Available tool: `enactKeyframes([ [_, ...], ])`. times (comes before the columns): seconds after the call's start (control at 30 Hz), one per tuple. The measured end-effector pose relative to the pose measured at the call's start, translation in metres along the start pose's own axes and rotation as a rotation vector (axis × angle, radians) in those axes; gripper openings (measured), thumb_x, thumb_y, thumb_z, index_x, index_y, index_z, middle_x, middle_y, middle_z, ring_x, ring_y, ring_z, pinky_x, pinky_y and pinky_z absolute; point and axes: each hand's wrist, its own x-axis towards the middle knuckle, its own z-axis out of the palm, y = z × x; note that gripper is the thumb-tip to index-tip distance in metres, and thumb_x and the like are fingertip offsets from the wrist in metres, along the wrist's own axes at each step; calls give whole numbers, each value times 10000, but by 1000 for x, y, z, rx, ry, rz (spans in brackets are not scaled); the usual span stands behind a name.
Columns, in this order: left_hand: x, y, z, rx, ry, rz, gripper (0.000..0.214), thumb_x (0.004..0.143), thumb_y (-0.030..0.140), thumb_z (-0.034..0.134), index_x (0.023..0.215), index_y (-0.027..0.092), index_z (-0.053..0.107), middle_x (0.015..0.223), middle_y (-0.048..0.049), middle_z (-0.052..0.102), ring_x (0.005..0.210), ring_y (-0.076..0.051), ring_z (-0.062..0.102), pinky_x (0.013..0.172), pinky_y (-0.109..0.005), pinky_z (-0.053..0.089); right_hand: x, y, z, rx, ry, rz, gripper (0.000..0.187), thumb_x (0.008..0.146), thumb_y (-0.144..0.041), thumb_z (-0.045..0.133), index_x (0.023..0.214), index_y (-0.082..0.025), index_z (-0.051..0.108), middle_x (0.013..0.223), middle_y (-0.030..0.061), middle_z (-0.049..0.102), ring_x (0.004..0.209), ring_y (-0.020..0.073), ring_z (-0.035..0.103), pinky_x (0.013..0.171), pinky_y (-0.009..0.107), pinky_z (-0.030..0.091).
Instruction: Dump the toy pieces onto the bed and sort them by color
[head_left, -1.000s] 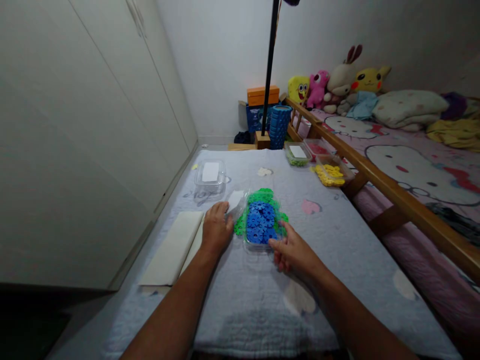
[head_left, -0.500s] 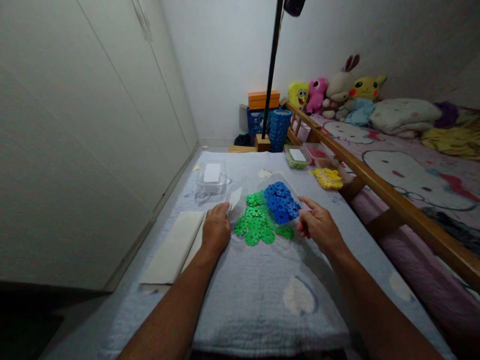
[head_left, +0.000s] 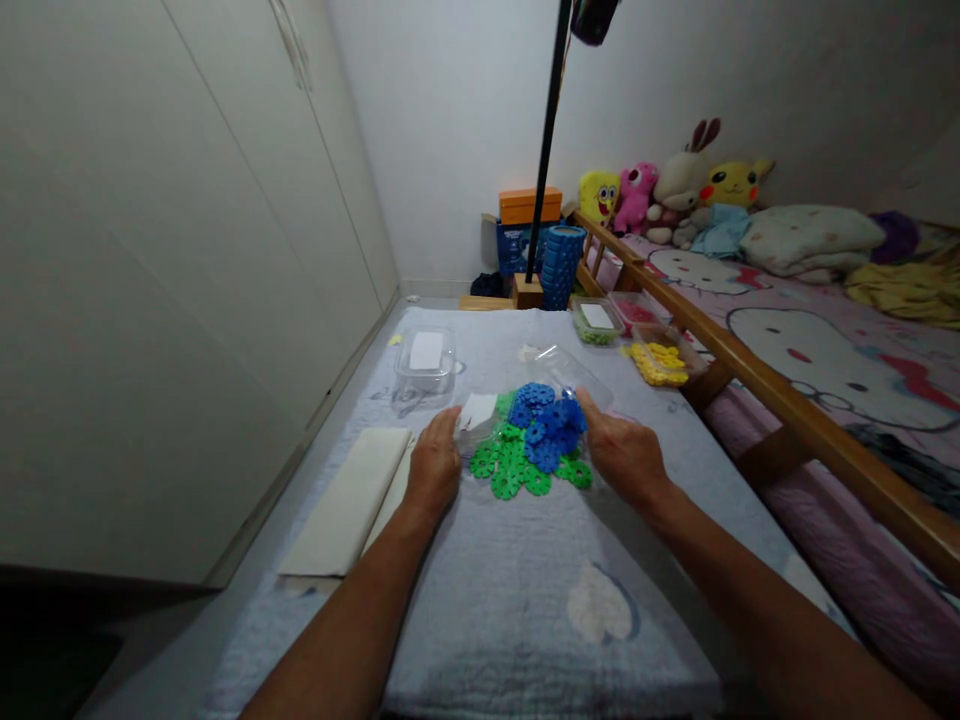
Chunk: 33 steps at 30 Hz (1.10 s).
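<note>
Blue discs (head_left: 553, 425): heaped over the green discs (head_left: 507, 470) in the middle of the table (head_left: 510, 590); which of them are inside the tipped tub's mouth I cannot tell.
Direction from me: the blue heap lies just left of my right hand (head_left: 626, 450), which is nearer to it than my left hand (head_left: 435, 462).
Tub: the see-through tub (head_left: 574, 368) is tilted, its long edge slanting from the table's far edge toward its right edge.
Right-hand grip: thumb and fingers pinch the tub's near end.
Left-hand fingers: bent beside a see-through container (head_left: 478, 412) with a white label, left of the green discs; gripping or only touching, I cannot tell.
Disc shapes: flat, round, flower-like plastic with notched rims and small central holes.
Tub walls: thin, glossy, faintly reflective.
Cloth: the tablecloth (head_left: 525, 660) is grey-blue and finely crinkled, with pale heart prints.
Folded sheet: the cream sheet (head_left: 349, 500) lies matte and flat near the left edge.
</note>
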Motion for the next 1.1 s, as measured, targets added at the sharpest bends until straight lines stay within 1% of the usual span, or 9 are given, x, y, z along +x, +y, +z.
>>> enactKeyframes([
  [0.13,0,3,-3,-74,13,-22,608,794,28,423,1363,151,598,1376,-115,657,1293,-244,609,1168,-444,445,9,10,0,11,40,43,615,918,-65,453,1529,-135,459,748,85,738,603,181,649,540,243,369],
  [0.27,1,11,-10,-159,38,-97,565,833,75,441,1371,153,596,1359,-119,670,1270,-247,627,1140,-444,470,16,18,1,118,170,179,578,950,-158,455,1527,-127,467,721,88,724,574,187,622,536,255,360],
  [0.33,2,14,-12,-213,58,-151,535,858,109,452,1370,161,598,1352,-113,675,1243,-245,644,1125,-441,482,17,16,-2,271,233,272,562,963,-224,450,1514,-116,482,692,77,712,561,188,615,556,264,391],
  [0.43,2,18,-12,-321,100,-229,506,888,150,459,1375,186,592,1340,-92,684,1189,-227,671,1096,-419,503,15,2,-9,689,264,358,591,965,-320,439,1517,-108,464,670,38,704,557,177,618,598,271,459],
  [0.57,2,20,-8,-442,170,-298,472,937,197,438,1391,216,566,1363,-86,665,1239,-228,644,1059,-413,527,8,-34,-10,1277,140,414,694,928,-447,479,1524,-96,415,607,-26,662,480,142,565,526,248,472],
  [0.7,1,24,-10,-414,211,-284,462,949,193,429,1392,222,556,1365,-89,659,1257,-222,631,1104,-430,492,2,-71,2,1621,16,450,774,875,-501,549,1514,-94,392,598,-46,649,458,121,549,482,223,452],
  [0.8,0,32,-15,-307,155,-196,493,885,129,453,1355,195,585,1370,-99,653,1300,-233,602,1162,-447,442,-2,-87,12,1745,-38,470,816,860,-513,577,1521,-90,352,606,-48,655,452,115,554,474,216,454],
  [0.93,-2,43,-18,-182,38,-114,581,748,40,469,1293,162,629,1500,-135,541,1416,-270,501,1213,-466,384,-6,-91,22,1836,-96,489,810,859,-529,581,1508,-103,349,634,-33,683,453,111,572,455,206,446],
  [1.1,-4,48,-22,-146,-6,-66,559,742,28,444,1237,174,661,1527,-130,513,1418,-276,501,1227,-492,366,-7,-84,28,1924,-124,515,730,834,-470,573,1456,-125,411,643,-33,689,426,105,569,402,190,407],
])
